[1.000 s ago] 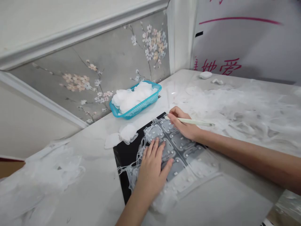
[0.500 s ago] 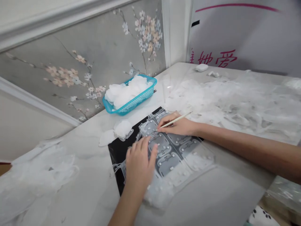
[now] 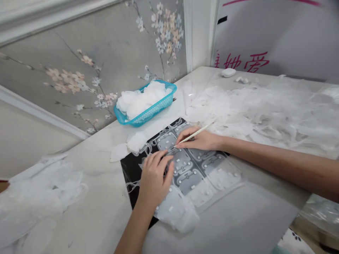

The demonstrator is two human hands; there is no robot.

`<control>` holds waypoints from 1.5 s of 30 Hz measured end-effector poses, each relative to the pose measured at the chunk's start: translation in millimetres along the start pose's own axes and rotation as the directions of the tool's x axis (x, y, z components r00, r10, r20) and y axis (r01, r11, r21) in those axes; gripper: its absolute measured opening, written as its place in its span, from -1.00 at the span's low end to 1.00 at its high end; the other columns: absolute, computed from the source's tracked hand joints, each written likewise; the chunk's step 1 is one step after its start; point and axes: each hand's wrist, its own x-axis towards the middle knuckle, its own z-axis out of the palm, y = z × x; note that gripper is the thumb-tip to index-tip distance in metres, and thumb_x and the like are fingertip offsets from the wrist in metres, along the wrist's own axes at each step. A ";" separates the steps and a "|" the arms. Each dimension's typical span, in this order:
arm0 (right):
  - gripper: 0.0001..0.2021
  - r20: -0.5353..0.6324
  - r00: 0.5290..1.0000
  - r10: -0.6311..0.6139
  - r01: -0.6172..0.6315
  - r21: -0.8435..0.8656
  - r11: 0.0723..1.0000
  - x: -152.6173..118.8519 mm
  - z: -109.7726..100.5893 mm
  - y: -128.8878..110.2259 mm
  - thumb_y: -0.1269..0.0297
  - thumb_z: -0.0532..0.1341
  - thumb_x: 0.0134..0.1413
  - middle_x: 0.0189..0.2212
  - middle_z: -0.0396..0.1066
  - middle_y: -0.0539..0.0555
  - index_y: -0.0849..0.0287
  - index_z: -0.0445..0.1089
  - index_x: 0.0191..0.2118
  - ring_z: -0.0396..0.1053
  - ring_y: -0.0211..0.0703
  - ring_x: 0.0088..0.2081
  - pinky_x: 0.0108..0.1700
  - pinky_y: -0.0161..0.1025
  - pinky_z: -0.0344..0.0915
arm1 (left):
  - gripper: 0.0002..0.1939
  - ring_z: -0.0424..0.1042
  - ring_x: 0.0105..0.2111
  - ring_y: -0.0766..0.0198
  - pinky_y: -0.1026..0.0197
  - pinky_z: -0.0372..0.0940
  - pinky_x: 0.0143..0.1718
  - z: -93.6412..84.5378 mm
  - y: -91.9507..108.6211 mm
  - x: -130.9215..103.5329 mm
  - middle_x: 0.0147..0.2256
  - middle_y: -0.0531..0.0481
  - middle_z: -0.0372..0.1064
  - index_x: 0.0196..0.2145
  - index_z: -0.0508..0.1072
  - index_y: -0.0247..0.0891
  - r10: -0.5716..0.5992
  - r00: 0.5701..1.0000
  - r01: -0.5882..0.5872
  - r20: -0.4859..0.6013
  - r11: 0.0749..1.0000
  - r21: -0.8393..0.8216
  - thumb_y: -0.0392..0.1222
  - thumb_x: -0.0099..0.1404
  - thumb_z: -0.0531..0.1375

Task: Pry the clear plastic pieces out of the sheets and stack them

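- Black board point(image 3: 132, 169): under clear patterned sheet point(image 3: 186, 185), which lies flat betw. both hands, on the table.
- L hand point(image 3: 155, 176): fingers bent over sheet's left part; can't tell if pinching film or just pressing.
- Sheet: prob. light, thin, floppy, a bit slippery; loose strips may tear. Best held flat by outer edge.
- Pale stick point(image 3: 194, 134): looks light + stiff; grip pen-style, low nr. tip.
- R hand point(image 3: 206, 141): grasping stick, tip at sheet.
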 end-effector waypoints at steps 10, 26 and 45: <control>-0.80 0.052 0.999 -0.006 0.004 0.035 0.999 -0.2 -0.4 0.3 0.22 0.28 -0.04 -0.44 0.48 0.10 0.29 0.46 -0.37 0.39 -0.24 -0.41 -0.38 -0.34 0.30 | -0.68 0.22 0.12 0.10 -0.05 0.20 0.07 9.1 -4.0 -2.3 0.08 -0.09 0.29 -0.04 0.42 -0.20 -0.005 0.996 0.012 0.090 0.997 -0.078 -0.21 0.34 -0.02; -0.80 0.289 0.940 -0.181 0.265 -0.286 0.921 -2.2 -11.5 -13.7 0.25 0.17 0.11 -0.38 0.45 0.08 0.25 0.47 -0.27 0.37 -0.26 -0.33 -0.28 -0.36 0.25 | -0.68 0.26 0.10 0.12 -0.01 0.25 0.05 11.8 -4.6 -1.2 0.07 -0.11 0.29 -0.05 0.42 -0.27 -0.003 0.997 0.009 0.081 0.997 -0.072 -0.27 0.32 -0.02; -0.80 0.110 0.984 -0.140 0.154 -0.130 0.980 -1.8 -14.0 -1.8 0.27 0.24 0.02 -0.38 0.51 0.14 0.33 0.50 -0.31 0.45 -0.23 -0.35 -0.30 -0.37 0.33 | -0.68 0.26 0.10 0.13 0.00 0.25 0.05 10.5 -4.8 -1.8 0.07 -0.10 0.30 -0.06 0.43 -0.25 -0.013 0.997 0.019 0.082 0.997 -0.079 -0.26 0.33 -0.03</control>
